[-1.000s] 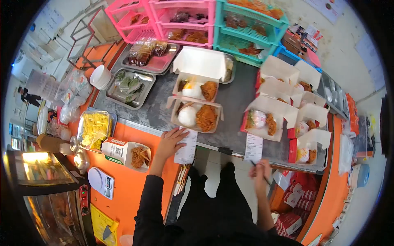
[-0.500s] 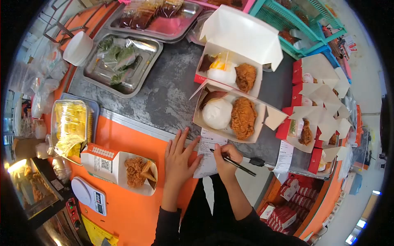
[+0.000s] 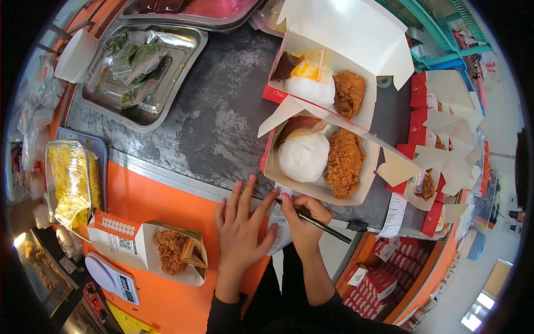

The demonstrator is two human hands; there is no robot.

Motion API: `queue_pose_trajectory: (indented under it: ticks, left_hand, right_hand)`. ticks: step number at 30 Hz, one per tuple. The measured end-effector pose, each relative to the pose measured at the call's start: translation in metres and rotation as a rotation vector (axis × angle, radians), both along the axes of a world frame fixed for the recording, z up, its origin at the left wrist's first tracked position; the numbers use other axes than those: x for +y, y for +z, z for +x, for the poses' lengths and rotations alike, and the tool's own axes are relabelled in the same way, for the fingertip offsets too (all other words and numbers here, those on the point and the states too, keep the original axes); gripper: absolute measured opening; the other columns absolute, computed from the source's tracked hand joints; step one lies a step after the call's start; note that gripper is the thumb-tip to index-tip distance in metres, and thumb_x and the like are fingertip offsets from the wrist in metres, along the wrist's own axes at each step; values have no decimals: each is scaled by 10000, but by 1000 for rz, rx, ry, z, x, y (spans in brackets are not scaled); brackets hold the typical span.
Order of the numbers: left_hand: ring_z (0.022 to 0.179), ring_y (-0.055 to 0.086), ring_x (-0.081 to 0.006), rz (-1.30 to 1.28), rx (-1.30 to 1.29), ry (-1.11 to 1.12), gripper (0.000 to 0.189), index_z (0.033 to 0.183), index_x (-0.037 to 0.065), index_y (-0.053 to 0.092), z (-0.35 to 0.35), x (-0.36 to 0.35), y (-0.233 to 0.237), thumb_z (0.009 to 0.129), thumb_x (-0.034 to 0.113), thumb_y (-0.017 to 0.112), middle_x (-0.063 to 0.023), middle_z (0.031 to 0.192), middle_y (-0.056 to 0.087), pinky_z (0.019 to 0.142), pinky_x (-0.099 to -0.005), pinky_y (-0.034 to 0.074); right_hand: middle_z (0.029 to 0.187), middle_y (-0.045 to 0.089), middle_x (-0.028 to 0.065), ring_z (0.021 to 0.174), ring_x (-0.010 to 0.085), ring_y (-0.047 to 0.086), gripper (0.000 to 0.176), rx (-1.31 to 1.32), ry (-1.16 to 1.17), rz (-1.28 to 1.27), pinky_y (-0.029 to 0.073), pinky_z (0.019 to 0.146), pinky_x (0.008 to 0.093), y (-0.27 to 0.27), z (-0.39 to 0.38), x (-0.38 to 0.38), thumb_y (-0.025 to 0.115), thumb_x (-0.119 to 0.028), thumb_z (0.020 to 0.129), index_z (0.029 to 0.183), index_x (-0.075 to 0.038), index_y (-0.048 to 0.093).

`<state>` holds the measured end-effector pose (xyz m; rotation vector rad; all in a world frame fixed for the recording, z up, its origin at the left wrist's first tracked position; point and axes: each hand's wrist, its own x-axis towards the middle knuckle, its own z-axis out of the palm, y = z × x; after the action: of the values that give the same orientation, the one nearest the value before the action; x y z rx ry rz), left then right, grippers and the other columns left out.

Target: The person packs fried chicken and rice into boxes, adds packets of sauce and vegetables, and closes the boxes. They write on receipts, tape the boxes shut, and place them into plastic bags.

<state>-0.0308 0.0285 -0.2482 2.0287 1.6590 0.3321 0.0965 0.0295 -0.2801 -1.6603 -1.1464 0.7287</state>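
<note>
My left hand (image 3: 242,225) lies with fingers spread at the edge of the orange counter, beside a printed receipt (image 3: 280,222), its thumb by the paper. In my right hand (image 3: 303,222) is a black pen (image 3: 325,227), its fingers pinched round it over the receipt; the pen's tip is hard to make out. Just above is an open box (image 3: 356,201) with a white wrapped ball (image 3: 303,157) and fried chicken (image 3: 345,164). Behind it stands a second open box (image 3: 278,92) with similar food.
At left are a metal tray (image 3: 158,119) with bagged greens, a box of chicken (image 3: 130,250), a white scale (image 3: 111,278) and a wrapped yellow pack (image 3: 69,183). Several small open boxes (image 3: 417,133) line the right, near another receipt (image 3: 394,214).
The view has moved closer to the counter. My right hand with the pen has moved up the receipt, near the lower box's edge. My left hand stays spread beside the paper.
</note>
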Motion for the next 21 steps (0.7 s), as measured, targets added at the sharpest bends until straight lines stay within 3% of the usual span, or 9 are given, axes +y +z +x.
queue_pose_trajectory:
  ticks: [5, 8, 10, 14, 21]
  left_hand:
    - [1287, 267, -291, -4, 14, -11, 541, 1235, 276, 504, 0, -1, 0, 701, 342, 559, -101, 1401, 311, 1003, -451, 181]
    - [1283, 275, -282, -3, 4, 3, 533, 1233, 292, 501, 1, 1, 1, 705, 336, 557, -87, 1402, 312, 994, -457, 189]
    - [1283, 275, -282, -3, -1, 10, 534, 1229, 296, 506, 1, 0, 0, 700, 339, 560, -88, 1400, 315, 994, -457, 188]
    - [1283, 275, -282, 5, 7, 7, 533, 1217, 311, 518, 2, 0, 0, 687, 340, 563, -88, 1399, 317, 1000, -455, 180]
    - [1285, 271, -278, 1, 21, 2, 546, 1223, 321, 513, 2, -1, -1, 679, 349, 559, -87, 1398, 320, 1006, -455, 171]
  right_hand:
    - [568, 541, 5, 498, 27, 483, 211, -36, 19, 2, 372, 454, 173, 2, 4, -2, 655, 34, 742, 605, -3, 498]
    - [559, 516, -2, 490, 21, 456, 239, 147, -62, -30, 348, 444, 172, 6, 9, -6, 636, 52, 734, 583, -14, 462]
    - [549, 494, -4, 479, 20, 423, 264, 6, 16, 53, 322, 436, 176, 6, 10, -6, 623, 60, 720, 565, -24, 427]
    - [534, 468, -21, 479, 20, 396, 245, -37, 78, 19, 304, 434, 183, 7, 6, -2, 641, 54, 695, 568, -22, 445]
    - [523, 477, -20, 483, 24, 405, 226, -48, -9, 36, 315, 442, 186, 5, 9, -3, 651, 55, 684, 572, -22, 470]
